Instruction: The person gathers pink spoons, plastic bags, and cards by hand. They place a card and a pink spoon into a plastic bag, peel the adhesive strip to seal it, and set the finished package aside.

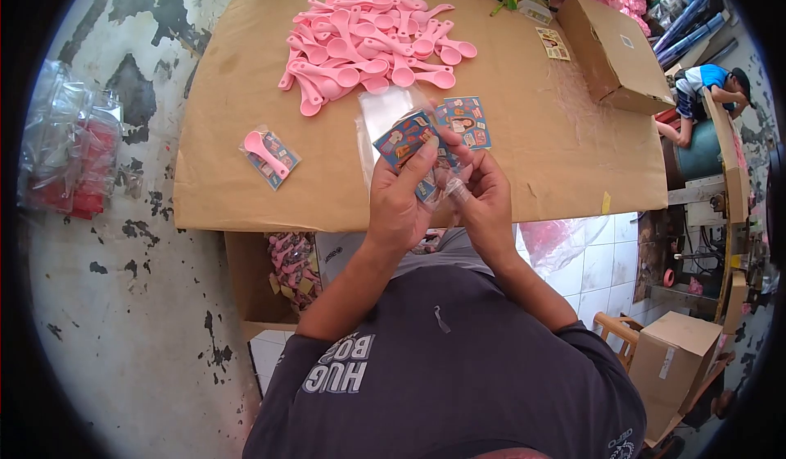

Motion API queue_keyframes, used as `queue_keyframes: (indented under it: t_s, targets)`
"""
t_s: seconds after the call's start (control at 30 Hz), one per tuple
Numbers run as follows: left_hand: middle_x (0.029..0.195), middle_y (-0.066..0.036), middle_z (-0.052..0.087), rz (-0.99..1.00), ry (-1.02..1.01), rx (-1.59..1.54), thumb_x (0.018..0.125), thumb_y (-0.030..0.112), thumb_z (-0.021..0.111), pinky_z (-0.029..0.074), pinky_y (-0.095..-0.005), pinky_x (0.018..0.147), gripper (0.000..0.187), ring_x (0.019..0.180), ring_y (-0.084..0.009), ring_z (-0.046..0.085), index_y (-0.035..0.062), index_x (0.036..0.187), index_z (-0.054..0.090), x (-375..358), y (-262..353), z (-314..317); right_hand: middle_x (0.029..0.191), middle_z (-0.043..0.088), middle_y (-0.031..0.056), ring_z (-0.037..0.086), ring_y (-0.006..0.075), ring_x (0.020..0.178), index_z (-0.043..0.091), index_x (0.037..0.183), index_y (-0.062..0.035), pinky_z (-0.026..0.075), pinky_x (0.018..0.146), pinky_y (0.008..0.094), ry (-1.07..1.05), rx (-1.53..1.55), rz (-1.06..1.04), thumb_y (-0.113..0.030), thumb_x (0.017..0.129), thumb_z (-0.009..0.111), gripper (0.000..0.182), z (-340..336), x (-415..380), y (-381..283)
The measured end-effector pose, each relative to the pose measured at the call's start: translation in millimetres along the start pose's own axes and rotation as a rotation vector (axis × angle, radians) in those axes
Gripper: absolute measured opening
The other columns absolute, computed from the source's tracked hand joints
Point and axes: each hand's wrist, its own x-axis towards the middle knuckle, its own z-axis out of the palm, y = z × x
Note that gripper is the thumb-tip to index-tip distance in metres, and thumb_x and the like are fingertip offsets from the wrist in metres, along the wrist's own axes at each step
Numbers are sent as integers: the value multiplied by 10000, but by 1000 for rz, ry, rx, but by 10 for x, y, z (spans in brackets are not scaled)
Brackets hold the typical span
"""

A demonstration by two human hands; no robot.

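1. Left hand: fingers are curled and the thumb presses on the face of the printed cards. The left hand (397, 198) grips these printed cards (396, 141) above the near middle of the table (221, 74).
2. Right hand: fingers are bent and partly closed. The right hand (490, 201) pinches clear film (452, 189) just beside the cards; the exact fingertip contact is hidden.
3. Loose stock: further cards (476, 113) lie on the table just beyond the right hand. Clear bags (381, 113) lie flat just beyond the left hand, partly covered by the held cards.
4. Spoons: a heap of pink spoons (348, 49) occupies the far middle of the table, beyond the clear bags.
5. Packed unit: a bagged spoon (266, 154), with a printed card behind it, lies at the near left, well apart from both hands.
6. Surroundings: a cardboard box (626, 58) stands at the far right of the table. Another person (708, 78) is beyond it at right.
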Motion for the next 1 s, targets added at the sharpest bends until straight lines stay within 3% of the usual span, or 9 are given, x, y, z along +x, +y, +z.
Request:
queue_keyframes:
  t_s: [0.17,0.27,0.33,0.4,0.5,0.6,0.8,0.9,1.0]
  targets:
    - [1095,-96,654,46,22,-16,1044,98,529,592,-393,880,532,1019,-191,667,96,1540,336,15,37,-82,1027,604,16,491,42,756,532,1064,-62,416,566,211,97,-296,-316,-13,860,774,320,79,-19,-50]
    - [1038,-77,640,85,53,-10,1050,120,531,595,-416,880,534,983,-183,660,118,1542,326,28,68,-104,983,568,24,464,82,691,620,1106,-80,394,539,230,50,-708,-745,22,798,784,364,-12,9,-109]
    - [1010,-68,631,109,63,-6,1051,133,534,596,-422,882,522,954,-178,656,128,1533,334,64,104,-179,927,526,60,502,135,715,718,1051,-80,408,566,249,-201,-927,-930,34,719,815,364,-107,22,-127]
    - [1011,-61,635,136,261,-41,1047,196,568,578,-396,910,242,895,-148,629,77,1257,558,105,161,-340,895,537,59,503,149,693,770,961,-98,403,552,265,-226,-948,-939,28,707,816,287,-98,98,-234]
    - [977,-49,626,188,410,-92,1037,231,597,577,-418,911,218,866,-149,635,102,1207,558,159,309,-513,786,576,74,595,230,670,724,961,-77,469,555,349,-250,-952,-943,-42,797,775,175,-187,413,-396]
    - [963,-37,631,217,384,-121,1031,268,611,576,-411,904,181,865,-144,634,99,1092,586,192,376,-598,871,643,92,628,265,759,699,1024,-61,505,676,377,-189,-1060,-619,-74,847,729,180,-298,1002,-646]
    - [952,-27,612,171,388,-93,1037,305,598,562,-372,868,279,832,-126,605,108,1233,568,132,305,-551,1104,677,85,619,278,1036,682,1191,-110,500,900,382,-235,-1478,-810,-78,904,636,292,-513,2360,-428]
    - [936,-21,570,174,336,-104,1049,314,574,550,-343,840,500,818,-115,579,129,1486,416,90,330,-554,1142,666,83,601,286,1096,673,1173,-109,500,930,387,-346,-1560,-869,-86,884,654,290,-492,2722,-366]
    - [936,-22,574,202,347,-113,1054,313,565,545,-335,854,484,819,-110,577,132,1479,424,85,350,-667,1115,666,83,621,287,1031,668,1120,-86,507,887,387,-439,-1479,-808,-94,876,669,244,-544,2847,-374]
